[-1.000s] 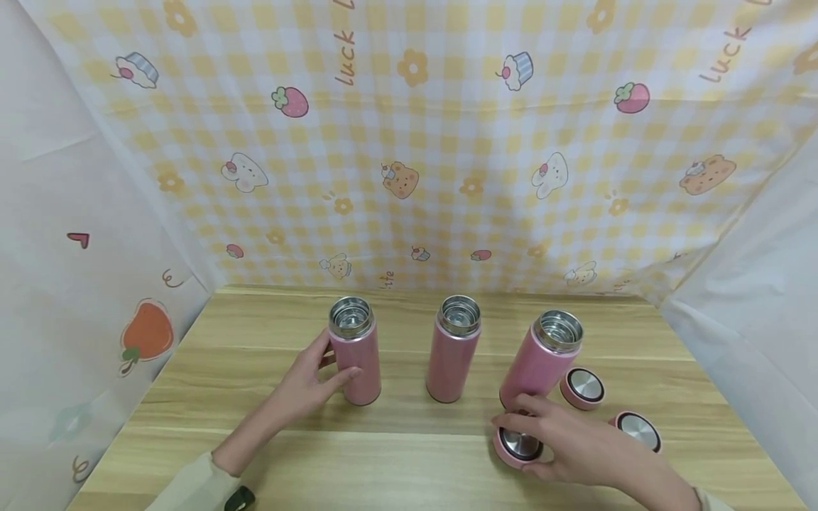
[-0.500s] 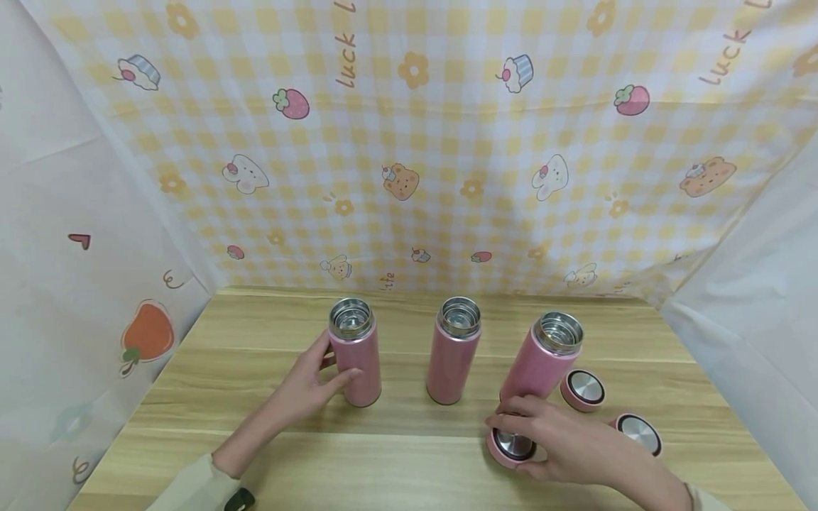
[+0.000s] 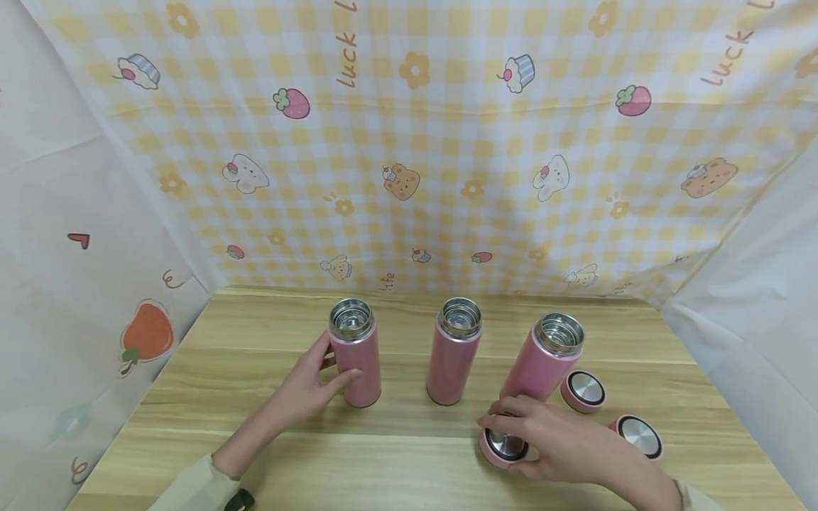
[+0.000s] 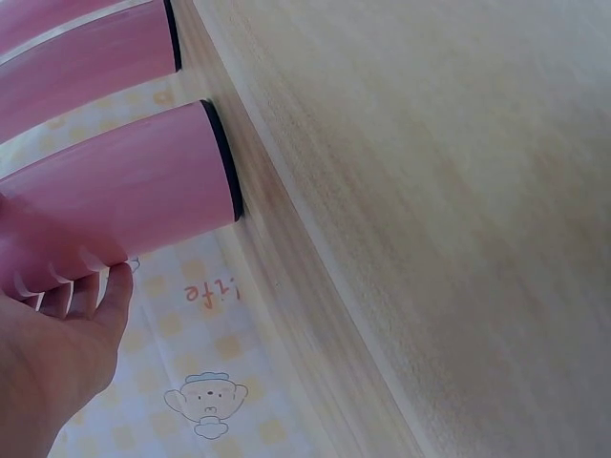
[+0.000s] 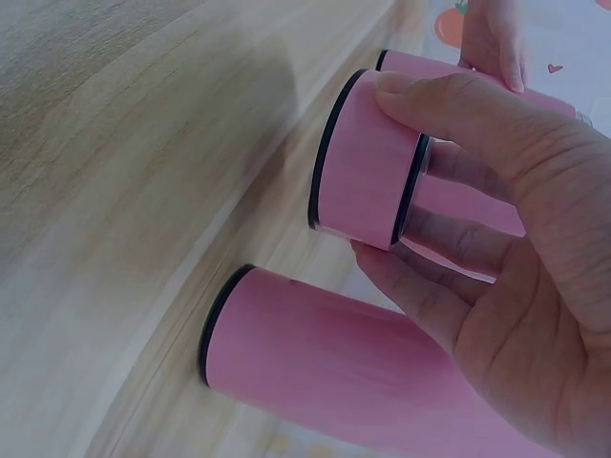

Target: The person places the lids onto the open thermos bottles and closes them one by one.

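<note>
Three pink thermos bottles stand uncapped on the table, steel mouths facing up. My left hand (image 3: 307, 390) holds the left bottle (image 3: 361, 369) around its body, thumb on the front; in the left wrist view the fingers lie along that bottle's side (image 4: 124, 191). With my right hand (image 3: 556, 440) I pinch a pink lid (image 3: 506, 447) with a steel top and black ring, low at the table in front of the right bottle (image 3: 535, 365). The right wrist view shows thumb and fingertips on opposite sides of the lid (image 5: 368, 157). The middle bottle (image 3: 451, 365) stands untouched.
Two more pink lids lie steel side up at the right, a rear lid (image 3: 584, 390) beside the right bottle and a front lid (image 3: 640, 436) partly behind my right hand. A checked yellow cloth (image 3: 441, 142) hangs behind the wooden table (image 3: 358, 468), with white cloth on both sides.
My right hand has slid a little to the left with the lid in its grasp. The left hand and the three bottles have stayed where they were.
</note>
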Tool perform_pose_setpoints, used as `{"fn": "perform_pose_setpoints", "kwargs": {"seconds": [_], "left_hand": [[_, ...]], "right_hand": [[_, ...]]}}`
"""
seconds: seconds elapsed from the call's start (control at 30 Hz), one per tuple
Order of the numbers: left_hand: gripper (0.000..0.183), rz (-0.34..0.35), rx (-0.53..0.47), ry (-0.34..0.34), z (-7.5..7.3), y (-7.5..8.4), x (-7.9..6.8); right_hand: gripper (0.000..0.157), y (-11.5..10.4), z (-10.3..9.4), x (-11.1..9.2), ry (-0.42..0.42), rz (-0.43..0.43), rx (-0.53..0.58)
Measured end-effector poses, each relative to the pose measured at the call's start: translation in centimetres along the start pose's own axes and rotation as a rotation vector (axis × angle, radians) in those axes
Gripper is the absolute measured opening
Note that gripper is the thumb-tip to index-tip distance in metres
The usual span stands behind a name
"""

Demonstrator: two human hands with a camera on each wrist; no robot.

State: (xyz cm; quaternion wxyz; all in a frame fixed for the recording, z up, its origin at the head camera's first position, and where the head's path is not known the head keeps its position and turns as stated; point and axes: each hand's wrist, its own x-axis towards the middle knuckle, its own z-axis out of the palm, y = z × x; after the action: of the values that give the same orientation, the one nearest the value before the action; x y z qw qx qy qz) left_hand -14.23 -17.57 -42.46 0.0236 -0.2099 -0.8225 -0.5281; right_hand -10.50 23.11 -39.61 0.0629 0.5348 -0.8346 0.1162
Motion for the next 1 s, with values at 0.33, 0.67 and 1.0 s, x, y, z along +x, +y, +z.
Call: {"fn": "perform_pose_setpoints", "kwargs": {"seconds": [0.33, 0.67, 1.0], "left_hand": [[0.074, 0.014, 0.006, -0.006, 0.0, 0.1, -0.1], [0.069, 0.022, 0.016, -0.012, 0.1, 0.3, -0.1], [0.072, 0.02, 0.026, -0.015, 0.0, 0.3, -0.1]], "right_hand": [[0.06, -0.2, 0.1, 0.6, -0.006, -0.003, 0.001], [0.065, -0.2, 0.1, 1.1, -0.015, -0.022, 0.025], [0.064, -0.3, -0.3, 1.8, -0.066, -0.008, 0.037]]}}
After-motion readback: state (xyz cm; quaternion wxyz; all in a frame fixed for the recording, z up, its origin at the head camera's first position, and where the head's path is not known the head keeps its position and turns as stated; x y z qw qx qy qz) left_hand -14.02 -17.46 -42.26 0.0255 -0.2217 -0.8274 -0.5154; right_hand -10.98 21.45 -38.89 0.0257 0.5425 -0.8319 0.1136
